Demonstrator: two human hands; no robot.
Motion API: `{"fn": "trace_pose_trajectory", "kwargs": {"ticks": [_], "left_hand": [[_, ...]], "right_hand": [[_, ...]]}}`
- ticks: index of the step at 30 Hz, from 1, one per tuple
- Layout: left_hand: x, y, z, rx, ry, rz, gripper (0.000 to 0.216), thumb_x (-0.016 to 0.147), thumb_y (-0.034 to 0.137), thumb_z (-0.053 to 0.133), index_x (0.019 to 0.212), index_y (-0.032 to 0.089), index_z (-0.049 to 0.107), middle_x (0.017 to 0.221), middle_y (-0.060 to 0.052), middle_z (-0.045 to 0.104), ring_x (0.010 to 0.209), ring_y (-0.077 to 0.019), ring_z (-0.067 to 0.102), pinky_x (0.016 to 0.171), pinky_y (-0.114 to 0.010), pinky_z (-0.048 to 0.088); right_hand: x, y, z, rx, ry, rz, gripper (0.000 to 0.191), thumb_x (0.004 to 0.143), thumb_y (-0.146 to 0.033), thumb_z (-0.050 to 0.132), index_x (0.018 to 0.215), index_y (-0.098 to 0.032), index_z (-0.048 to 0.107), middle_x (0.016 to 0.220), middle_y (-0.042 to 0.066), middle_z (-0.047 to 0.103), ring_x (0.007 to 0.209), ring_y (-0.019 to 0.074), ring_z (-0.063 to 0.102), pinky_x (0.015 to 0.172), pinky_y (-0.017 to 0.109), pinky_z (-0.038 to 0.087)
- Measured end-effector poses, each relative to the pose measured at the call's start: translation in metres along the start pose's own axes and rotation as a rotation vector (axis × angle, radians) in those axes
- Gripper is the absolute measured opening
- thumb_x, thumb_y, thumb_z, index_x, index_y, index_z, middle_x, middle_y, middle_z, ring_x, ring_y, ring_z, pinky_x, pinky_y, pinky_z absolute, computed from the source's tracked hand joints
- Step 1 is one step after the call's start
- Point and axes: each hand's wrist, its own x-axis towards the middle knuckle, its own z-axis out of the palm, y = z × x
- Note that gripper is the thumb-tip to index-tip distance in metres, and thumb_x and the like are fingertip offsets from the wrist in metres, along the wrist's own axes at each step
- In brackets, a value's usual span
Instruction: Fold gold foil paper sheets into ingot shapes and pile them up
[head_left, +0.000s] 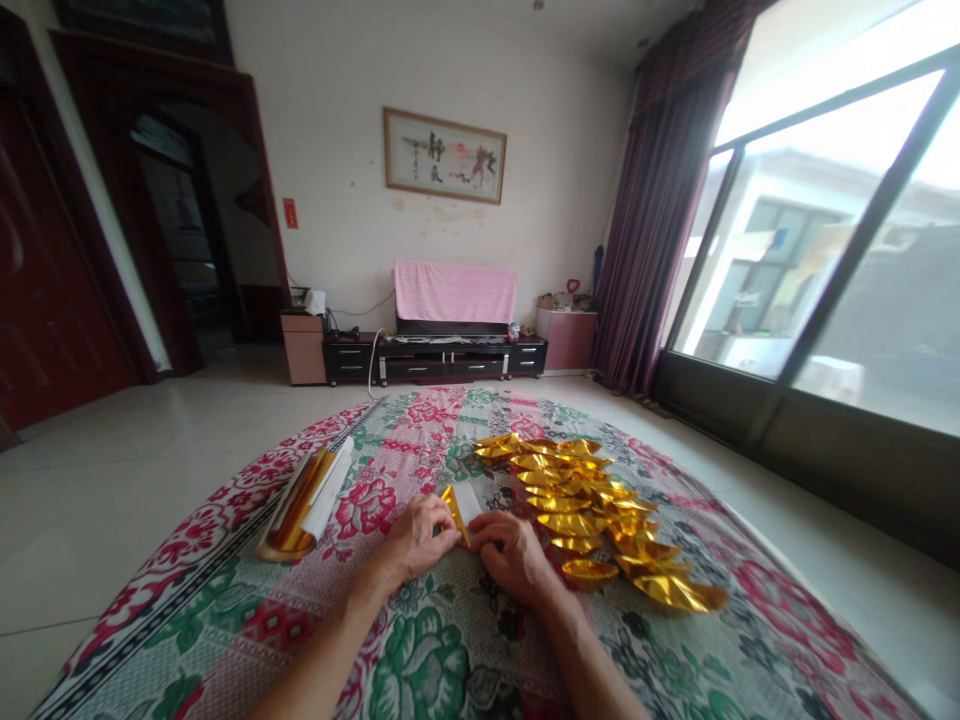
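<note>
A sheet of gold foil paper (pixel 466 502), white on its back and partly folded, lies on the flowered cloth in front of me. My left hand (pixel 421 535) pinches its left lower edge, where a gold triangle shows. At its right lower edge, my right hand (pixel 511 550) presses with thumb and curled fingers. The fingertips of both hands almost meet at the near end of the paper. To the right, several folded gold paper ingots (pixel 566 525) lie in rows. A loose roll of gold and white foil sheets (pixel 319 495) rests on the left.
The round table's flowered cloth (pixel 420 660) spreads under everything. Beyond it stands a low black TV cabinet (pixel 450 365) with a pink towel (pixel 456 290) over the screen. A purple curtain (pixel 645 220) and large windows line the right side; a doorway is at left.
</note>
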Motion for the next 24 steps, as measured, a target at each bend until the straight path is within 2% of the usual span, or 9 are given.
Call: {"fn": "trace_pose_trajectory", "kwargs": {"ticks": [24], "left_hand": [[0.001, 0.005, 0.01, 0.063, 0.109, -0.054, 0.01, 0.071, 0.021, 0.057, 0.062, 0.018, 0.057, 0.074, -0.002, 0.055, 0.077, -0.0148, 0.052, 0.075, -0.027, 0.039]], "right_hand": [[0.0, 0.001, -0.001, -0.004, -0.003, 0.026, 0.03, 0.062, -0.005, 0.046, 0.064, -0.022, 0.071, 0.084, 0.0, 0.069, 0.079, 0.0124, 0.063, 0.078, 0.023, 0.047]]}}
